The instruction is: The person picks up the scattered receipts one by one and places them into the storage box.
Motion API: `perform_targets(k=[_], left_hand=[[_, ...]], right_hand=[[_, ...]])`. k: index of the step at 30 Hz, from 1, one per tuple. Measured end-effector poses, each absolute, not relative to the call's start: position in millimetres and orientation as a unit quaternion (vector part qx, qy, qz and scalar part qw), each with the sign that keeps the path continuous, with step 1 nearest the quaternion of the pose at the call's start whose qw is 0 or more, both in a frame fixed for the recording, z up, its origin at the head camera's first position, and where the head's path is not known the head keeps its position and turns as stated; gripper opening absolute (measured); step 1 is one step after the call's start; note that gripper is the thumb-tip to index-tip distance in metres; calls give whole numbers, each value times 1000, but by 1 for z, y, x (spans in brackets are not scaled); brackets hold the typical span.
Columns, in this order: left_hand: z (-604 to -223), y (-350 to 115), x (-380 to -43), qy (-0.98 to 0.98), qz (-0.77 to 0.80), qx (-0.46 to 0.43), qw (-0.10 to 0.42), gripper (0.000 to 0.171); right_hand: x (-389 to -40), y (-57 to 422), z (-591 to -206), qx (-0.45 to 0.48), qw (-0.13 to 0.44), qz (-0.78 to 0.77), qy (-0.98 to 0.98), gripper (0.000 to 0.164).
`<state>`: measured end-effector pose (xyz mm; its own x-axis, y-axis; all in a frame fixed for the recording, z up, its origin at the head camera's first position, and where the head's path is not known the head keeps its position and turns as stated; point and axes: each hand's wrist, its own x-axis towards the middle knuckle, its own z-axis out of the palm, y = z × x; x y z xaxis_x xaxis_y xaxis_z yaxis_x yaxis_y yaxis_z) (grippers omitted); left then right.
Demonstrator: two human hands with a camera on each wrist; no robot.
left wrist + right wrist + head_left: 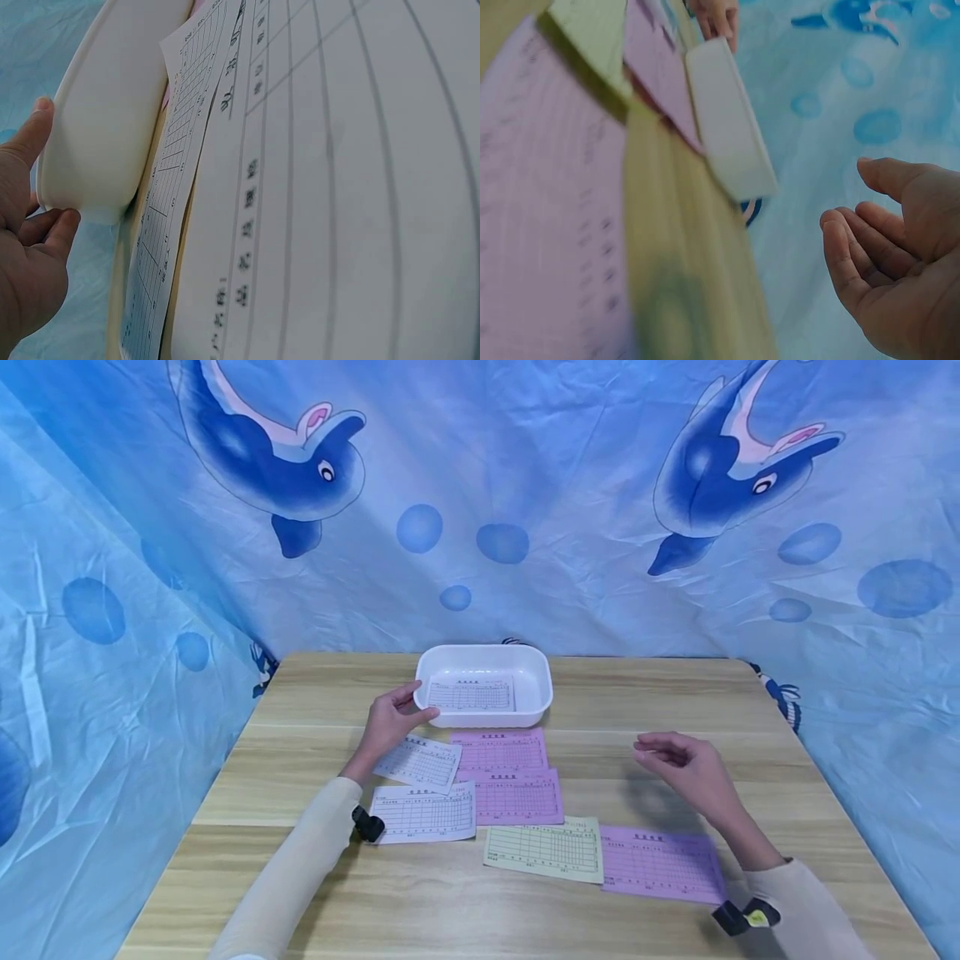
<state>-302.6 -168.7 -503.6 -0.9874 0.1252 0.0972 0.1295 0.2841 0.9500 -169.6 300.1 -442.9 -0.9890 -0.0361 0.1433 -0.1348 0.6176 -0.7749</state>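
Observation:
My left hand [392,720] holds a white plastic tray [487,721] by its left end, thumb near the front corner and fingers along the side. A white printed receipt slip [471,695] lies inside the tray. Below this hand, two white slips [417,765] overlap on the table. My right hand [692,770] hovers above the table on the right, fingers loosely curled and holding nothing. Nearest to it lies a purple slip [662,865], beside a yellow-green slip [543,850].
Two pink slips [517,797] overlap in front of the tray. The wooden table [315,877] meets a blue curtain [585,602] with printed dolphins at the back and left. A dark wrist camera [367,824] sits near the lower white slip.

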Motion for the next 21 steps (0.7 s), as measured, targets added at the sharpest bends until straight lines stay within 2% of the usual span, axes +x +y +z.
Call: perform_targets(k=[8,15,21], left_hand=[[-503,-170,-302,-803,-590,-79,3,83],[-504,-170,-303,-806,-586,-81,0,82],[-505,-170,-304,-803,-591,-83,3,82]], right_hand=[[-140,325,-462,5,53,417,-908,38],[-122,336,-471,-22,50,420,-906,36],[-110,348,-479,-51,37,416,-907,42]])
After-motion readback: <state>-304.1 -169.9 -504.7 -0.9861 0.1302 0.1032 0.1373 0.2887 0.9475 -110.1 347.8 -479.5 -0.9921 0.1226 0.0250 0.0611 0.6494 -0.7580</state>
